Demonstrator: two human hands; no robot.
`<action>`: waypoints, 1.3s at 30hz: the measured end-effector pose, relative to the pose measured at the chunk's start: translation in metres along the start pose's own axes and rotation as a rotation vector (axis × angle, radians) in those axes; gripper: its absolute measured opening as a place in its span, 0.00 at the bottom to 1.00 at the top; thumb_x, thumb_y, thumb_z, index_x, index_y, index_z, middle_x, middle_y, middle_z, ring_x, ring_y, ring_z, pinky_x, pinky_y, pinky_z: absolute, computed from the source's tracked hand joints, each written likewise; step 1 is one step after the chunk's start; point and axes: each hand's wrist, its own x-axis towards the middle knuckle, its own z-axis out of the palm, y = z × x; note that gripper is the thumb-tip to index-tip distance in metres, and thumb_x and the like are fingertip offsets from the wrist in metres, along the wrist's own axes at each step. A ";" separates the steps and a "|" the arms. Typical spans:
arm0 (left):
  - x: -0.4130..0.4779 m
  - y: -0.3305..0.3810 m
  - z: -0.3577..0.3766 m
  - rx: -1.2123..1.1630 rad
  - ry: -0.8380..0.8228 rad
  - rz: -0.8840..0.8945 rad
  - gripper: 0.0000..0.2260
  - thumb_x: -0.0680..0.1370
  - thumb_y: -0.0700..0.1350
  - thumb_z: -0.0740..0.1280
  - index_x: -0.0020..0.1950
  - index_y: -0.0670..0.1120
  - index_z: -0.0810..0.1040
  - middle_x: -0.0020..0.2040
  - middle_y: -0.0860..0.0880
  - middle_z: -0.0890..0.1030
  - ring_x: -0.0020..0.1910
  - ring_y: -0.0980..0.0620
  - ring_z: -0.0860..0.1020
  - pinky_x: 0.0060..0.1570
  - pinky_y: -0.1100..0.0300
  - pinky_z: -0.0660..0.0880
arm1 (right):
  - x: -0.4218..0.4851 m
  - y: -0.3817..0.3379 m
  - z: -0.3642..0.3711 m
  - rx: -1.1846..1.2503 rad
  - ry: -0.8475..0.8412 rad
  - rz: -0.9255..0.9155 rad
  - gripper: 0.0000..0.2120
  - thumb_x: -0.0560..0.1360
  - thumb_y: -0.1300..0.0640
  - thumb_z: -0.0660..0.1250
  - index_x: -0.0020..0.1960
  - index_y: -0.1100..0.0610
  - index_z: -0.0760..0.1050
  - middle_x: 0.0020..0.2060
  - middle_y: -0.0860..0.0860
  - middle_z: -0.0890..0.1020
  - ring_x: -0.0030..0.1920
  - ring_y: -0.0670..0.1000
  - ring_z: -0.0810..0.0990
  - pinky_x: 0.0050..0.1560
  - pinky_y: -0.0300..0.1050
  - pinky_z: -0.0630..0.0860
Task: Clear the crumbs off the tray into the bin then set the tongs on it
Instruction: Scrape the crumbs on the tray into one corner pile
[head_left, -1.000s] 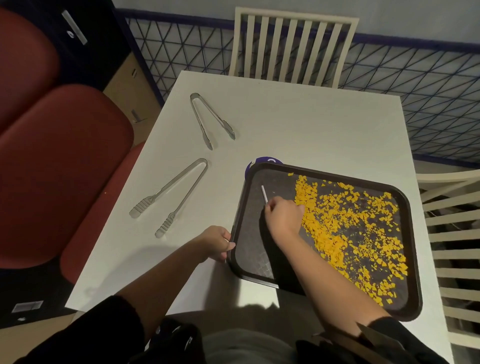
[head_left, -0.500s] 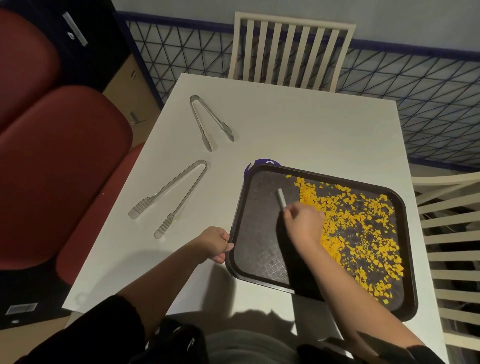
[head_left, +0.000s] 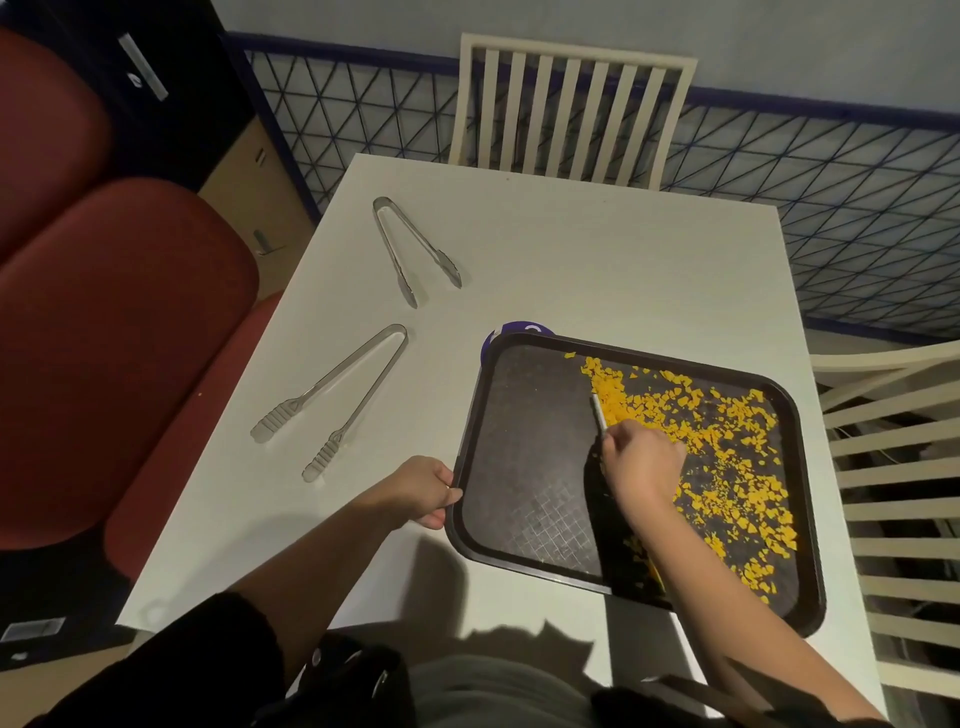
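Two pairs of tongs are lying on the white table (head_left: 597, 260), left of the tray (head_left: 470, 415) and apart from it: the metal tongs (head_left: 396, 260) farther off, the clear tongs (head_left: 340, 371) nearer. Compared with a second ago, the right hand (head_left: 644, 460) is working further to the right on the tray, its fingers pinching a thin white stick (head_left: 599, 413) that is pushing the orange crumbs (head_left: 727, 447) ahead of it. The bare strip on the tray's left side is widening. The left hand (head_left: 423, 488) is staying put, fingers curled over the tray's left rim, steadying it. So the sweeping is progressing, but the crumbs are all sitting on the tray, no bin is showing, and the tongs are going untouched. A purple disc (head_left: 511, 330) is peeking from under the tray's far corner; its white mark is proving too small to read, and no other writing is coming through legibly.
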 end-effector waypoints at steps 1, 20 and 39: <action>0.000 0.000 0.000 0.002 0.000 0.000 0.03 0.79 0.40 0.64 0.52 0.42 0.74 0.36 0.46 0.78 0.31 0.53 0.78 0.31 0.67 0.78 | -0.005 -0.003 0.000 0.026 -0.002 -0.026 0.07 0.77 0.53 0.63 0.47 0.53 0.79 0.42 0.52 0.83 0.48 0.54 0.77 0.55 0.48 0.64; -0.001 -0.001 0.002 -0.016 0.013 -0.013 0.03 0.80 0.39 0.64 0.51 0.41 0.74 0.42 0.42 0.79 0.34 0.50 0.78 0.38 0.61 0.79 | 0.007 -0.005 0.007 0.131 -0.070 -0.047 0.07 0.76 0.52 0.64 0.47 0.53 0.80 0.41 0.52 0.84 0.47 0.55 0.78 0.57 0.48 0.64; 0.001 -0.005 0.007 -0.068 0.049 -0.015 0.10 0.79 0.37 0.64 0.38 0.42 0.74 0.35 0.44 0.76 0.32 0.48 0.78 0.48 0.52 0.80 | 0.065 -0.020 0.010 0.062 -0.035 0.184 0.09 0.76 0.54 0.62 0.46 0.55 0.81 0.41 0.56 0.84 0.46 0.59 0.80 0.58 0.51 0.65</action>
